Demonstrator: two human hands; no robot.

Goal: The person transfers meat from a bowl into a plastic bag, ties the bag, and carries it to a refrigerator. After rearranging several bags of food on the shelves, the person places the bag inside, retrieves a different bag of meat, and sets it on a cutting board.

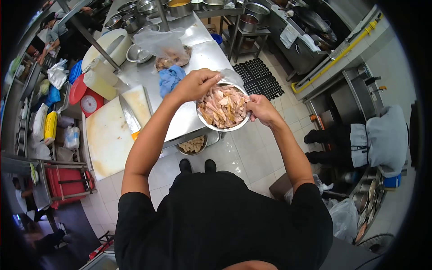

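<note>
A round metal bowl (201, 118) full of sliced pale meat strips (223, 107) is held tilted toward me at the corner of the steel table. My right hand (264, 110) grips its right rim, thumb on the inside edge. Over the bowl's far left rim, my left hand (200, 85) has thumb and fingers pressed together; I cannot tell what is pinched there. Clear plastic (233, 77) shows just beyond those fingertips. Left of the bowl lies a crumpled blue cloth (171, 80), near a clear bag of brownish food (173, 56).
A knife (129, 116) with an orange handle rests on white cutting boards (105, 139). A red scale (91, 101) stands behind them. Below the table sits a bowl of pale chunks (192, 145). A black mat (258, 78) covers floor ahead; a person (382, 139) stands at right.
</note>
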